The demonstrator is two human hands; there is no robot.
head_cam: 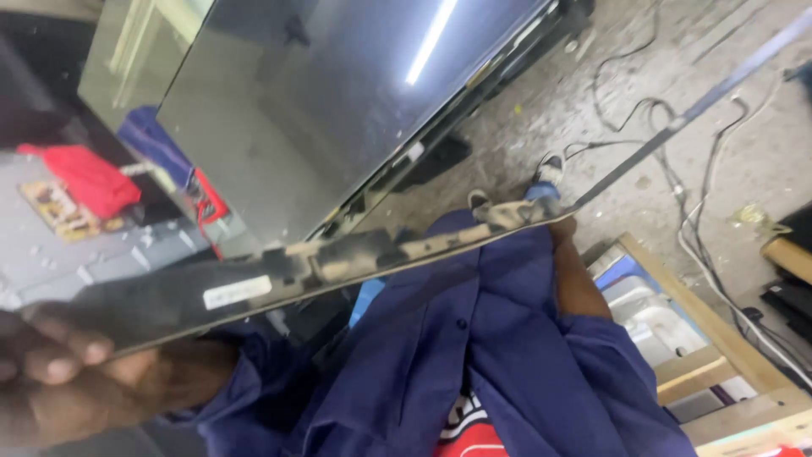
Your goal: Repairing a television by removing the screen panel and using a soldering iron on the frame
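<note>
Over gritty concrete floor (541, 110), glossy flat panel (321, 110) in both hands' grip.

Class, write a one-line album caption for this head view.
Both hands, left and right, hold a large flat panel by its edge.

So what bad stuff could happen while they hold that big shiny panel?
1. The panel is large and thin, held only at its lower edge by the left hand and right hand; it might slip or flex and crack.
2. Loose cables lie across the floor close to the feet; stepping there could mean tripping.
</note>
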